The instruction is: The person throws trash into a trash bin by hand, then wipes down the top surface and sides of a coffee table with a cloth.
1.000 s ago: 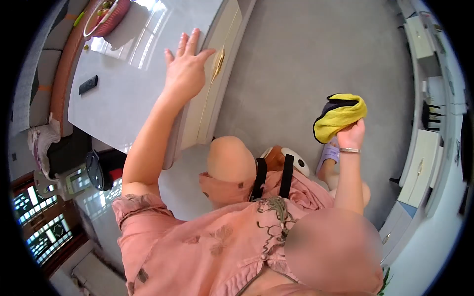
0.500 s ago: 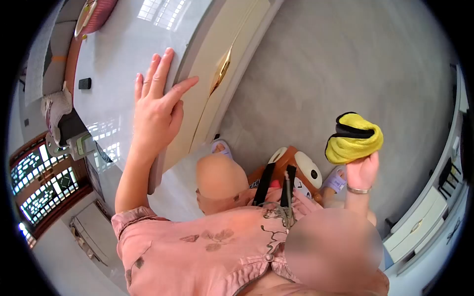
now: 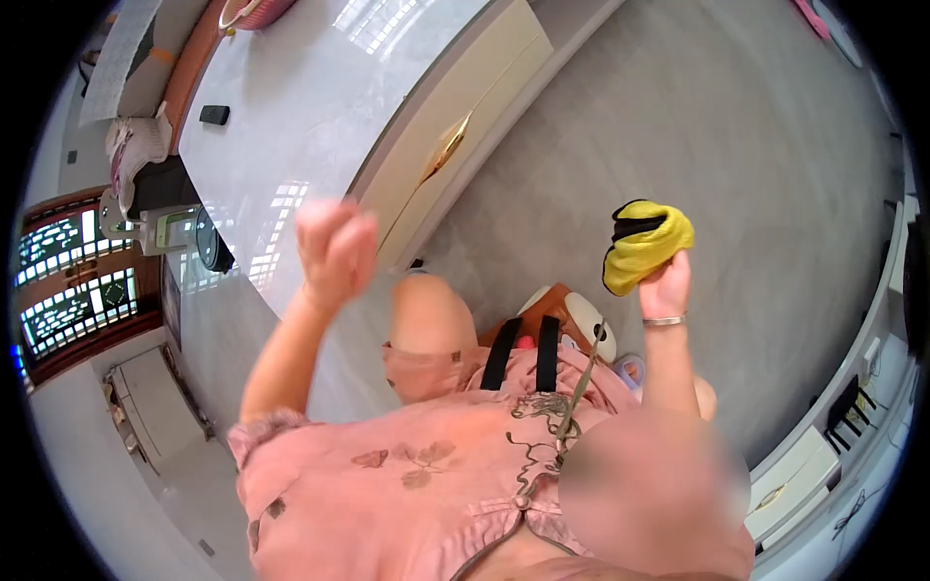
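My right hand point(image 3: 666, 288), with a bracelet at the wrist, grips a folded yellow cloth with black edging point(image 3: 661, 242). It holds the cloth up above the grey floor, right of my knees. My left hand point(image 3: 335, 247) is raised near the edge of the glossy white tabletop point(image 3: 281, 126). Motion smears its fingers; they look drawn in, but whether they are closed is unclear. No object shows in it.
Below the tabletop is a cream drawer point(image 3: 484, 107) with a gold handle point(image 3: 448, 150). A small black box point(image 3: 215, 115) and a pink basket point(image 3: 260, 12) stand on the table. A brown-and-white stool point(image 3: 584, 318) is between my legs. A white cabinet point(image 3: 794, 474) is at right.
My left hand has come off the tabletop edge and drawn back toward me, its spread fingers now pulled in. The right hand and the cloth have shifted left and slightly up in view.
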Demonstrator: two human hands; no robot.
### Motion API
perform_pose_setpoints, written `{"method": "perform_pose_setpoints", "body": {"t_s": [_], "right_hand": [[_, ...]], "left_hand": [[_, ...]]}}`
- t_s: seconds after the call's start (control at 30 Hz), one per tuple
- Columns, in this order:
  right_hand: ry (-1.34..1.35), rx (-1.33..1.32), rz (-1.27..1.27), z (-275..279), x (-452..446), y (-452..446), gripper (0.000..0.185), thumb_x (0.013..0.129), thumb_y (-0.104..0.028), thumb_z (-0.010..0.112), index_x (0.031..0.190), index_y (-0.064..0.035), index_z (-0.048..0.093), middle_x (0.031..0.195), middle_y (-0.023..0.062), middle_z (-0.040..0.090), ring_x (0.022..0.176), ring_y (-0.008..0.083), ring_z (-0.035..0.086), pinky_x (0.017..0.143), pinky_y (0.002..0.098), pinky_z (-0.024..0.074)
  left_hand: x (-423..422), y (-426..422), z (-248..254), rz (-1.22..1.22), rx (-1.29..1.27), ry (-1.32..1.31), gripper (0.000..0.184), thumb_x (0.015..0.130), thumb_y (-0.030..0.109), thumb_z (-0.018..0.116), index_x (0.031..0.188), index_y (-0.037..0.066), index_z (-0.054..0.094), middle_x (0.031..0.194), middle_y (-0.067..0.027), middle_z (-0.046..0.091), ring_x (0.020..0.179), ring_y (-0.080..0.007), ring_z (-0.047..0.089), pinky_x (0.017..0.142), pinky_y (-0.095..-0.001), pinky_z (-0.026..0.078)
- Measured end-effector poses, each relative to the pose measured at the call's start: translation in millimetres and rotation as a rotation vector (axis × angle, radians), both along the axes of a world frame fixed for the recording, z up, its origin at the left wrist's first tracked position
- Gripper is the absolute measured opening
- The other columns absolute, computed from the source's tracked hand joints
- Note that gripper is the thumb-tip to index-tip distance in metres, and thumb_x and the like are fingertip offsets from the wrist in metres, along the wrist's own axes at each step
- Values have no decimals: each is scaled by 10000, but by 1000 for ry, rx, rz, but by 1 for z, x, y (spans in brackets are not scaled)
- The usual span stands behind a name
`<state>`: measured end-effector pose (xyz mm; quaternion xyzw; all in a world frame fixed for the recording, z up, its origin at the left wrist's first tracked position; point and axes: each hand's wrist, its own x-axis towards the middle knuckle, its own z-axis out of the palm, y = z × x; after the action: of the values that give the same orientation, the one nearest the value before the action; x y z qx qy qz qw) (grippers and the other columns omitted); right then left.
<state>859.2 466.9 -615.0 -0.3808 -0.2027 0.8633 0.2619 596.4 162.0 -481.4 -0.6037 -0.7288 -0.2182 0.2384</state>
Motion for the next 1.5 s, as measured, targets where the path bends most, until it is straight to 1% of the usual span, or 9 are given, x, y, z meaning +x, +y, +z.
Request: {"method": "perform_pose_setpoints", "body": {"t_s": [0.1,0.13,0.2,0.3,0.47,0.83,1.17,1.33,1.5], "right_hand": [[-115,15,54,-34,-10,-15,331,980,-205,355,1195,-38,544,1154,67,604,1041,191,581,907,361,479],[-155,69,89,-41,-14,-17,328,973,-188,356,1187,-31,548,1142,68,609,1021,190,587,894,361,485],[-228,148,193,-70,-23,-30,357,974,-210,348,1194,-15,549,1142,100,622,1034,220,603,883,374,499],[-342,131,338,-128,-32,-63,349,956,-183,363,1212,-26,541,1135,86,625,1024,218,606,869,363,499],[-364,142,546,-141,-12,-106,343,953,-182,397,1229,-34,536,1144,67,622,1025,199,603,866,337,495],[-346,-44,613,-138,6,-138,349,965,-168,415,1254,-5,522,1173,58,606,1046,175,580,921,295,447],[-454,464,875,-179,-5,-130,394,963,-260,408,1230,-1,536,1179,89,604,1059,207,583,919,315,456],[-377,8,816,-166,-32,-112,477,967,-338,376,1319,-32,479,1274,130,577,1136,258,580,952,387,471],[-114,142,650,-134,-46,-87,465,977,-322,364,1332,-39,464,1297,124,564,1170,282,558,994,441,443]], "left_hand": [[82,-80,-64,400,-26,-699,107,849,-37,514,939,20,528,830,-128,527,768,-272,513,749,-356,440],[109,-118,-96,816,-67,-1112,101,883,9,503,976,-2,540,907,-148,560,810,-244,536,772,-317,445],[166,-296,-288,984,67,-1477,186,916,116,516,1062,16,572,973,-131,606,837,-212,564,749,-303,460],[221,-261,-283,1232,-519,-1640,193,918,130,518,1068,21,574,969,-123,609,829,-206,566,738,-300,459],[264,-248,-300,1256,-663,-1774,207,921,154,520,1077,30,577,961,-111,615,815,-196,570,721,-294,459],[275,-232,-323,1222,-638,-1881,237,928,205,525,1096,48,583,946,-84,628,784,-173,578,682,-282,458],[282,-222,-332,1128,-588,-1841,266,935,251,530,1114,64,589,931,-60,639,757,-153,585,647,-272,457],[270,-230,-317,1051,-556,-1780,280,938,274,532,1123,73,592,924,-48,645,743,-143,588,629,-266,457],[212,-257,-293,989,-359,-1754,295,941,297,534,1132,81,595,917,-35,650,729,-133,592,611,-261,457]]}}
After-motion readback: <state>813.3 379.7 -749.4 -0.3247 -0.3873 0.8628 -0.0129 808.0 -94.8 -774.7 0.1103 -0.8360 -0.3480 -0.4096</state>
